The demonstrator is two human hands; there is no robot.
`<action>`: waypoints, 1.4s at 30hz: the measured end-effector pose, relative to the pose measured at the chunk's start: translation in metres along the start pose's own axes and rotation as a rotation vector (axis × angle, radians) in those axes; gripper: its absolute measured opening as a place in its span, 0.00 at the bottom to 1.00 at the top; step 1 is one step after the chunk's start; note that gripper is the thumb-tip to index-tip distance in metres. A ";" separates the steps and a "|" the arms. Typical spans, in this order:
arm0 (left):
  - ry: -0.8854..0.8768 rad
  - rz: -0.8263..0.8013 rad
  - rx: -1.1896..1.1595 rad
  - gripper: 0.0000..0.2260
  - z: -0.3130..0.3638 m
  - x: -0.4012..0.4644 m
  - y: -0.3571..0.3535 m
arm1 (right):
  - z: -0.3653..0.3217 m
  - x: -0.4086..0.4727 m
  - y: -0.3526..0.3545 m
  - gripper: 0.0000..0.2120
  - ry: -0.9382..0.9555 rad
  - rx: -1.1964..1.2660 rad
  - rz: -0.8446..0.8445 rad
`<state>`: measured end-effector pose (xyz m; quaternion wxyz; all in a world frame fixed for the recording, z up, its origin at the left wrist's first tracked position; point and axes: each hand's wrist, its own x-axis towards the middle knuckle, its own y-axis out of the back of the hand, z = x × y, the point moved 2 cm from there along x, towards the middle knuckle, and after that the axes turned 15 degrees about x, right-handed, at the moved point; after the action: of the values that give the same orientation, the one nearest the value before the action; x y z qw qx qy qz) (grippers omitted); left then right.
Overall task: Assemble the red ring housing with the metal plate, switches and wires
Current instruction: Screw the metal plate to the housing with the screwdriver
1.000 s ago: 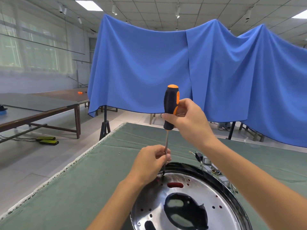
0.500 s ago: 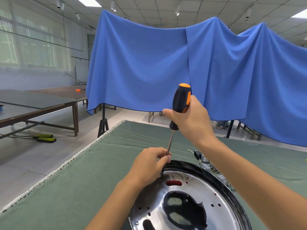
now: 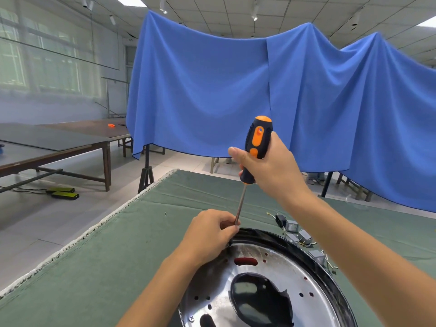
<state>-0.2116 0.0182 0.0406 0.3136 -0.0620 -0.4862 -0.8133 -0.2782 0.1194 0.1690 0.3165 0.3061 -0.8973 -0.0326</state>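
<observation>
The shiny round perforated metal plate [image 3: 266, 286] is seated in a dark ring (red showing through one slot) on the green-covered worktop [image 3: 99, 267]. The black-and-orange-handled screwdriver [image 3: 256, 147] is gripped by the right hand [image 3: 271, 166]; its shaft is pinched near the plate's edge by the left hand [image 3: 210, 234].

A single head-worn wide-angle camera looks forward and slightly down, close over the green table [image 3: 106, 267].
</observation>
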 end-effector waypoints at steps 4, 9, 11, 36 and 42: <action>0.046 -0.029 -0.044 0.05 0.001 0.002 0.001 | 0.001 0.002 0.000 0.08 -0.123 0.236 -0.127; 0.156 -0.179 -0.213 0.14 -0.011 0.002 0.014 | 0.007 0.002 0.012 0.17 0.041 -0.240 0.140; 0.175 -0.202 -0.189 0.18 -0.016 0.000 0.014 | 0.007 0.001 0.014 0.21 0.056 -0.302 0.189; 0.189 -0.163 -0.073 0.22 -0.016 -0.006 0.001 | -0.001 -0.002 0.006 0.12 0.093 0.015 0.023; 0.187 -0.164 -0.056 0.22 -0.016 -0.007 0.001 | 0.002 -0.006 0.007 0.26 0.196 -0.240 0.269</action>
<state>-0.2019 0.0077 0.0301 0.2882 0.0456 -0.4355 -0.8516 -0.2800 0.1281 0.1661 0.4379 0.1455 -0.8846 -0.0668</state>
